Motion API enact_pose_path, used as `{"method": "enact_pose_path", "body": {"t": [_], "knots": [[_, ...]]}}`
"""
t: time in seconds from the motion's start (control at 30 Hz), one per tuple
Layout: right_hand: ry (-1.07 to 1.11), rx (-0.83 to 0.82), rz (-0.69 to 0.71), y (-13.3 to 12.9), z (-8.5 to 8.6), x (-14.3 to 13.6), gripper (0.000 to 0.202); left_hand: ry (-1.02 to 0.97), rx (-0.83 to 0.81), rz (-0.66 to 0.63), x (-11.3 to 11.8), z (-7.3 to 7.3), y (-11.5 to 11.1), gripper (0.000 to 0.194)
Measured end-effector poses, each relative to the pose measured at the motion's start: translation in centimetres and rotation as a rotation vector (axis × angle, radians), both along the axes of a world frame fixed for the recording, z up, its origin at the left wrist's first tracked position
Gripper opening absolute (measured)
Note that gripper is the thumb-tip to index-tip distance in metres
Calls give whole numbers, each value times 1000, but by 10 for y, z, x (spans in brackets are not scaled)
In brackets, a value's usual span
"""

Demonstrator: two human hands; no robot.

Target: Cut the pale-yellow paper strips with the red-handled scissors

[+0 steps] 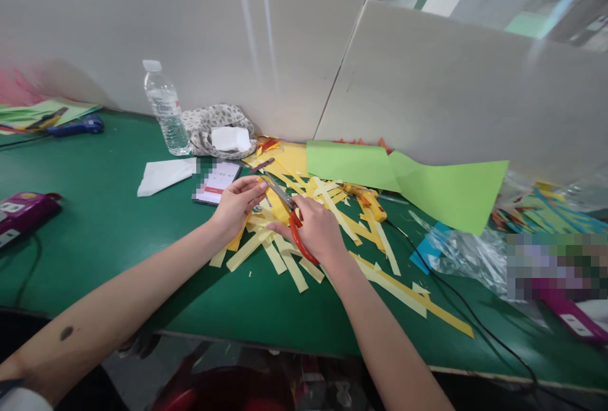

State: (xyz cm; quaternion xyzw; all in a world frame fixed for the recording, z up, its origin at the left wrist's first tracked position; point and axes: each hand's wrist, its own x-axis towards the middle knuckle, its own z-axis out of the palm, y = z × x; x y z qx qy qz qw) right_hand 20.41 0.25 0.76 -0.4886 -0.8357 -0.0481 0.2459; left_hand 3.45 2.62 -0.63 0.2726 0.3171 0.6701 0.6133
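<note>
My right hand point(319, 228) is closed around the red handles of a pair of scissors point(298, 233). The blades point up and left, to the fingertips of my left hand point(240, 203). My left hand pinches a small yellow piece at the blade tips; its shape is partly hidden by the fingers. Below and around both hands, pale yellow paper strips point(291, 266) lie in a loose heap on the green table point(190, 297). A phone point(218, 184) lies just behind my left hand.
Behind stand a water bottle point(167, 110) and a patterned cloth pouch point(218, 121). Right of the heap are a yellow glue gun point(368, 201) with a black cord, green paper point(446, 189) and clear plastic point(475, 259). A purple device point(28, 214) sits at far left.
</note>
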Motion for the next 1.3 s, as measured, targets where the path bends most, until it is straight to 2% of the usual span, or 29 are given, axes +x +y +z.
{"method": "enact_pose_path", "body": {"t": [0.2, 0.53, 1.0, 1.17, 1.3], "knots": [[5, 11, -1, 1, 0, 0, 47, 1, -21, -10, 0, 2, -1, 26], [22, 3, 2, 1, 0, 0, 48, -1, -11, -24, 1, 1, -1, 18], [24, -17, -8, 1, 1, 0, 48, -17, -14, -26, 1, 0, -1, 19], [156, -13, -11, 1, 3, 1, 46, -19, -26, -22, 1, 2, -1, 20], [307, -4, -100, 3, 4, 4, 44, -3, -24, -29, 0, 2, -2, 19]]}}
